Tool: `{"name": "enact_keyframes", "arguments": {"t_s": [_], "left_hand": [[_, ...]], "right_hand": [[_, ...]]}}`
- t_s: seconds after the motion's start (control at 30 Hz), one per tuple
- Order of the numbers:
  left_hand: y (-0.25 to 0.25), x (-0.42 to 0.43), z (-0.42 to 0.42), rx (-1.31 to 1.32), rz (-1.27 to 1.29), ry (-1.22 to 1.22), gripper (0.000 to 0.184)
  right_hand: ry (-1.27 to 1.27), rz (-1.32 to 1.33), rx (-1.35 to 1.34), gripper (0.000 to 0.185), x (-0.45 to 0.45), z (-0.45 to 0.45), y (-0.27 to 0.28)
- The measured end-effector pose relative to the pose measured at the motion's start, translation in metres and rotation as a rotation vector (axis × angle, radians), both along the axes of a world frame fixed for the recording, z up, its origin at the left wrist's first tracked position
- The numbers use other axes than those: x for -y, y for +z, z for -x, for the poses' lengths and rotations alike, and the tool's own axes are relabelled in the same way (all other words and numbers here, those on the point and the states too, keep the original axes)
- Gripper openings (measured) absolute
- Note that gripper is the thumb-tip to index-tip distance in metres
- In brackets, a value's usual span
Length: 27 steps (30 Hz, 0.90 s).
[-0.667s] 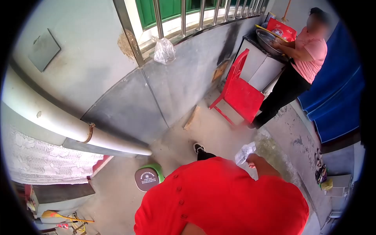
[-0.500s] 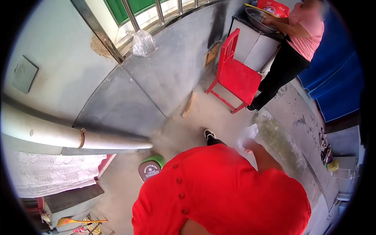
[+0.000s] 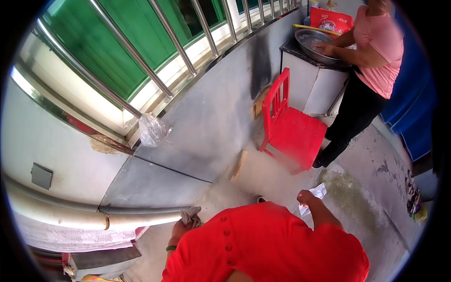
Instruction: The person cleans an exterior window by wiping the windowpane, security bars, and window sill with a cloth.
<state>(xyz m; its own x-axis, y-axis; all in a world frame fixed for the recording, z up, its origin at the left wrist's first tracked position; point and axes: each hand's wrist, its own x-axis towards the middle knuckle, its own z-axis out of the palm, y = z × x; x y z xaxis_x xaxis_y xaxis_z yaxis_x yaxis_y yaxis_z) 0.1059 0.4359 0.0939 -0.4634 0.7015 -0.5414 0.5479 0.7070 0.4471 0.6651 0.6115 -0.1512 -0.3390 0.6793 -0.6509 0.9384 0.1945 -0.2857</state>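
Note:
My left hand (image 3: 181,228), with a green bangle at the wrist, is closed around a greyish crumpled cloth (image 3: 191,214) beside the end of the white pipe. My right hand (image 3: 305,198) grips a white crumpled sheet (image 3: 319,191), paper or tissue, which sticks out on both sides of the fingers. Below the right hand is the concrete floor, and the red chair (image 3: 296,134) stands a little way ahead of it.
A person in a pink shirt (image 3: 378,66) stands at the counter with hands in a metal basin (image 3: 314,42). Metal window bars (image 3: 127,44) and a clear plastic bag (image 3: 152,130) are at the upper left. A wood strip (image 3: 239,166) lies by the wall.
My left hand has come into view with the cloth. The view has shifted, showing more window, and the chair sits lower in it. The right hand still holds the white sheet.

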Motion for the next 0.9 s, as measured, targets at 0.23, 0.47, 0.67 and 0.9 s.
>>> {"name": "enact_keyframes", "arguments": {"t_s": [0.23, 0.47, 0.67, 0.9], "left_hand": [[0.091, -0.158, -0.089, 0.156, -0.113, -0.397, 0.027], [0.117, -0.259, -0.154, 0.129, -0.604, -0.823, 0.034], [0.142, -0.274, -0.163, 0.483, -0.718, -0.877, 0.047], [0.067, -0.284, -0.113, 0.868, -0.54, -0.618, 0.029]], "right_hand": [[-0.304, -0.25, -0.394, 0.021, -0.108, 0.075, 0.135], [-0.169, -0.176, -0.816, 0.045, -0.102, 0.18, 0.304], [-0.245, -0.281, -1.035, 0.034, -0.092, 0.173, 0.309], [-0.6, -0.194, -0.996, 0.012, -0.066, 0.166, 0.351]]}}
